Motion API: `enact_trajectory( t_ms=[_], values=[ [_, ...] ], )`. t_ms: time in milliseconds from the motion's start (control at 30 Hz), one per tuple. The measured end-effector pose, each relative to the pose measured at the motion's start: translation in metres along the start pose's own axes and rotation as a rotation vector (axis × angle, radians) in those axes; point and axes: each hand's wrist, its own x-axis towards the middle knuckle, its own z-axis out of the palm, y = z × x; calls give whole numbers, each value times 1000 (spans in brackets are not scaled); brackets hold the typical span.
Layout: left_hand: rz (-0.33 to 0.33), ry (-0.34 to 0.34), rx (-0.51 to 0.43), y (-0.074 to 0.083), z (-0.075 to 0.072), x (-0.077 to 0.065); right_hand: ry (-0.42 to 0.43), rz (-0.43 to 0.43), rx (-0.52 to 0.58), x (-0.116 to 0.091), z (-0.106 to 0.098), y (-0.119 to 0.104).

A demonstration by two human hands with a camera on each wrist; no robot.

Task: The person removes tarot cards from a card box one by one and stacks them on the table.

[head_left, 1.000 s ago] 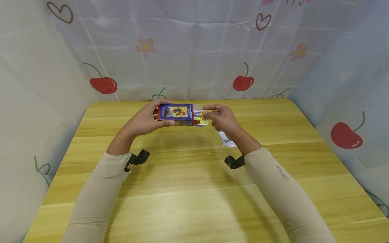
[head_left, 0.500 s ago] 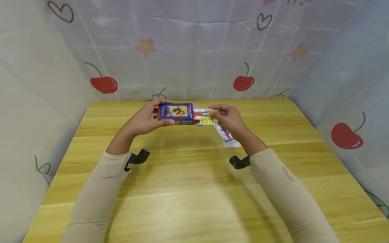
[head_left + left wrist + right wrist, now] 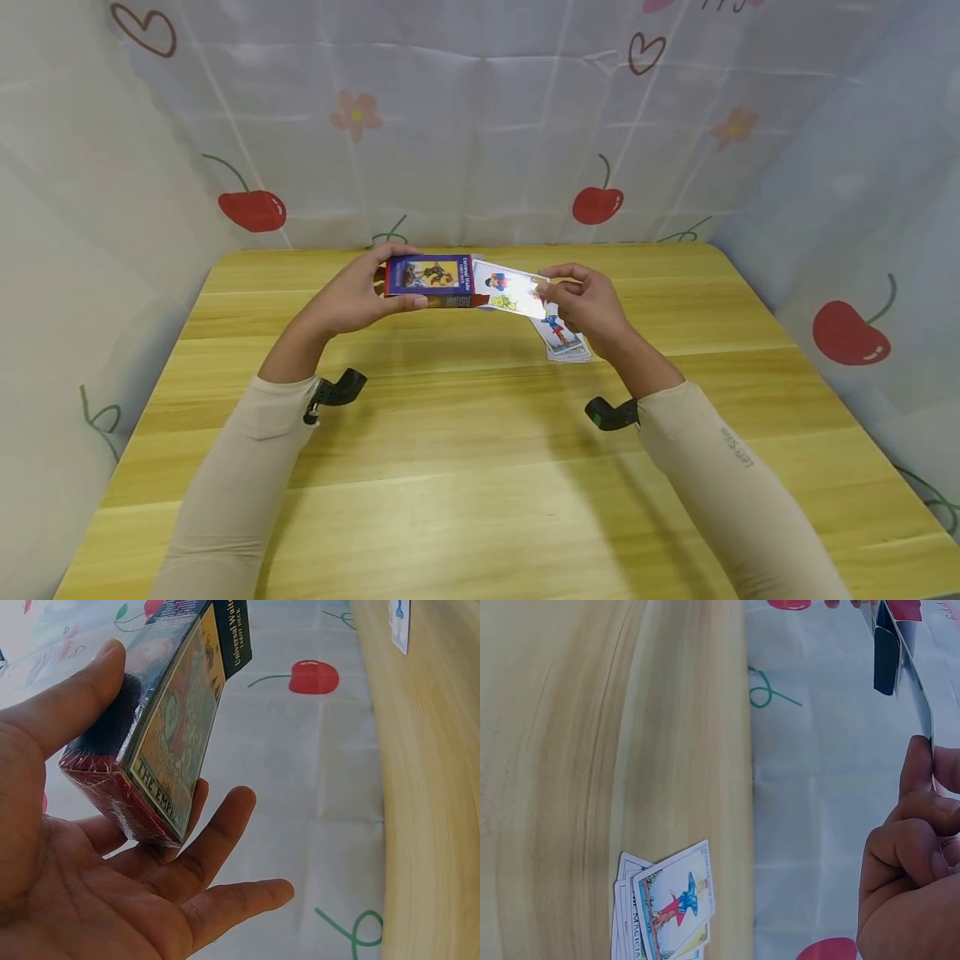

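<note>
My left hand [image 3: 356, 292] grips a blue and red tarot card box [image 3: 431, 275] above the table, thumb along the near side and fingers around the far side. The wrist view shows the wrapped end of the box [image 3: 120, 795] facing the palm. At the box's right end, my right hand [image 3: 588, 304] pinches a tarot card [image 3: 510, 287] between thumb and forefinger. That card slants out to the right, bright with glare, its left end at the box opening. A dark flap [image 3: 886, 660] of the box hangs open beside the card.
A small loose pile of tarot cards [image 3: 564, 337] lies face up on the wooden table [image 3: 420, 467], below the right hand; the top one reads Magician in the right wrist view. A white cloth [image 3: 480, 150] with cherries and hearts hangs behind the table and at both sides.
My right hand has moved right and a little down, drawing the card much further from the box and tilting it. The left hand and box stay nearly still. More of the pile shows.
</note>
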Motion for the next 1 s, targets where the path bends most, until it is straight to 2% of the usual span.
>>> enact_trajectory(
  t_ms=[333,700,1000],
  values=[
    [4,2,-8,-2,-1,-1,33,13,55,-5,3,4],
    [6,-3,-10,-2,-2,-1,64,25,59,-11,6,1],
    [4,-2,-13,0,-1,0,41,-3,75,-12,5,3]
  ],
)
